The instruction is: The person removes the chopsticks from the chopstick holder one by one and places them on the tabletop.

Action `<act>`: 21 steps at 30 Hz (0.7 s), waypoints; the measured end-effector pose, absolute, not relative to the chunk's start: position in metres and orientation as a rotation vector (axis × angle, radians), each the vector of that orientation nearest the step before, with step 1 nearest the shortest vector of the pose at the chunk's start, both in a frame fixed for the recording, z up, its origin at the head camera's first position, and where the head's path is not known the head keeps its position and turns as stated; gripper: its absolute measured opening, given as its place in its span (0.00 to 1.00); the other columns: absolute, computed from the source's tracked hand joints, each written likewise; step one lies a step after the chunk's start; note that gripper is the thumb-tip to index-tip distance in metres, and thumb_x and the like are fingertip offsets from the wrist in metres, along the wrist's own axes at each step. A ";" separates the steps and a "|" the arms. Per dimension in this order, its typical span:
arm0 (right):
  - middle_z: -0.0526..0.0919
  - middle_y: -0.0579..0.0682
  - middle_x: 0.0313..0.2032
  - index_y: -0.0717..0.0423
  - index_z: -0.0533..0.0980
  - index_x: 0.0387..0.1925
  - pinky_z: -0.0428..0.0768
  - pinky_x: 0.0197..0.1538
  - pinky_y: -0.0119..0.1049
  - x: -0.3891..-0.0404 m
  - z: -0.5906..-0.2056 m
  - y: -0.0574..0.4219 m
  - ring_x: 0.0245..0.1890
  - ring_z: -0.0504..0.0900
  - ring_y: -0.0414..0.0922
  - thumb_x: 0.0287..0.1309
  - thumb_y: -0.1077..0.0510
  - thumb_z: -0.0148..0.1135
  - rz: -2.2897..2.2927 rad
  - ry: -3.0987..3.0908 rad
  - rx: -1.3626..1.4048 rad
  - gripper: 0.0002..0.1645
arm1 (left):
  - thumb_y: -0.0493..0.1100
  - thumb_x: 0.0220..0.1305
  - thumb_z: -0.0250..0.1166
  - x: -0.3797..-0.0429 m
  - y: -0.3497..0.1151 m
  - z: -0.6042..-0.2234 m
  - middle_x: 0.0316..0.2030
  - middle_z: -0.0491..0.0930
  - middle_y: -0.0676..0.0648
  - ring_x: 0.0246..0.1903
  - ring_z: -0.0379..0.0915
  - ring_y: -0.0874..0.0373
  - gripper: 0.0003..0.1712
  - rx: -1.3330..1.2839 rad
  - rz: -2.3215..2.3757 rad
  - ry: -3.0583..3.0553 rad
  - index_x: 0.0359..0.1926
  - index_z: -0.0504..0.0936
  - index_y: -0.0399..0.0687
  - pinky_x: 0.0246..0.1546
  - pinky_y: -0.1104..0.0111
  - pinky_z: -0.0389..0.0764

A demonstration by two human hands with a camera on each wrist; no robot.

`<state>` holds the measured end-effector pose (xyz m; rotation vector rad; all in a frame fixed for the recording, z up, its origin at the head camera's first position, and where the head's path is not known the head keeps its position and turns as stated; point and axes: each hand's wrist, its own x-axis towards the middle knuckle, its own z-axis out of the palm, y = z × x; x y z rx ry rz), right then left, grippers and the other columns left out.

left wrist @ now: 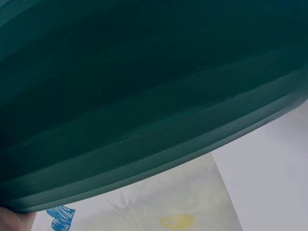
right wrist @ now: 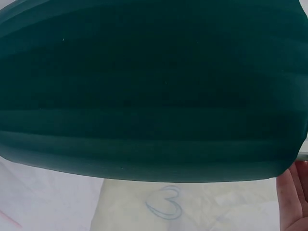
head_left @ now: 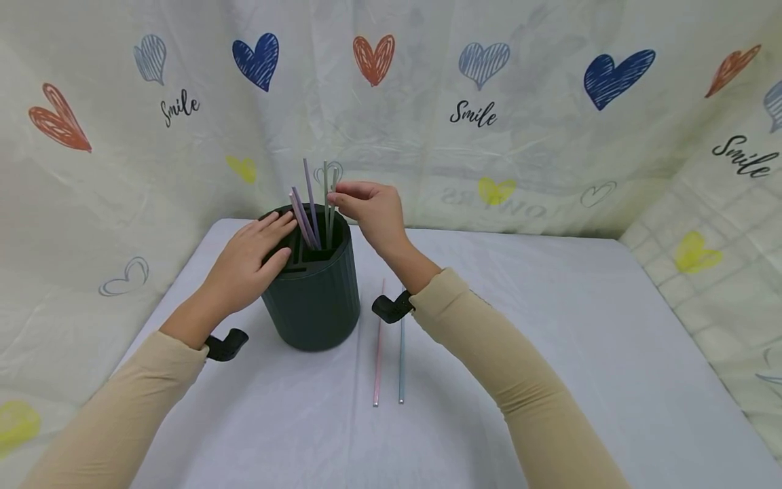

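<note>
A dark green ribbed pen holder (head_left: 311, 305) with inner dividers stands on the table, and its wall fills most of both wrist views. My left hand (head_left: 247, 261) rests on its left rim, fingers extended over the top. At the right rim, my right hand (head_left: 375, 214) pinches a thin pale green stick (head_left: 332, 221) near its upper end, the lower end down inside the holder. Another pale green stick (head_left: 326, 183) leans beside it. Several purple sticks (head_left: 309, 190) stand in the same compartment; their lower ends are hidden.
Right of the holder, a pink stick (head_left: 378, 367) and a blue stick (head_left: 402, 367) lie side by side on the white tablecloth (head_left: 519, 299), their far ends partly behind my right wrist. A curtain (head_left: 421, 149) printed with hearts hangs behind the table.
</note>
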<state>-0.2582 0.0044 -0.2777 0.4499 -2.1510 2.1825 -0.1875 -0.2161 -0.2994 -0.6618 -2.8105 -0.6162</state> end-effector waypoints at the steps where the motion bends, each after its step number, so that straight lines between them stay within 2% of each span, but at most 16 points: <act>1: 0.88 0.62 0.46 0.67 0.82 0.50 0.86 0.53 0.35 -0.258 -0.278 0.004 0.47 0.89 0.48 0.60 0.60 0.69 2.178 -2.153 0.445 0.19 | 0.47 0.76 0.47 -0.187 -0.216 -0.299 0.76 0.59 0.41 0.77 0.47 0.42 0.30 -0.662 -0.615 -2.809 0.75 0.62 0.42 0.78 0.46 0.48; 9: 0.88 0.62 0.45 0.66 0.83 0.49 0.86 0.52 0.34 -0.254 -0.270 0.004 0.45 0.89 0.46 0.60 0.62 0.68 2.202 -2.114 0.446 0.17 | 0.47 0.76 0.47 -0.185 -0.216 -0.299 0.76 0.58 0.41 0.77 0.47 0.41 0.30 -0.659 -0.623 -2.815 0.75 0.61 0.42 0.78 0.45 0.48; 17: 0.88 0.62 0.47 0.69 0.83 0.49 0.85 0.53 0.37 -0.241 -0.238 0.015 0.45 0.89 0.45 0.61 0.66 0.65 2.271 -1.919 0.563 0.16 | 0.46 0.76 0.47 -0.183 -0.215 -0.298 0.76 0.58 0.42 0.77 0.47 0.42 0.30 -0.668 -0.629 -2.802 0.75 0.62 0.42 0.78 0.46 0.48; 21: 0.88 0.63 0.44 0.71 0.82 0.48 0.86 0.53 0.38 -0.233 -0.223 0.019 0.42 0.90 0.43 0.60 0.68 0.65 2.269 -1.824 0.629 0.15 | 0.46 0.76 0.47 -0.184 -0.215 -0.298 0.76 0.58 0.42 0.77 0.47 0.42 0.30 -0.665 -0.629 -2.800 0.75 0.62 0.42 0.78 0.46 0.48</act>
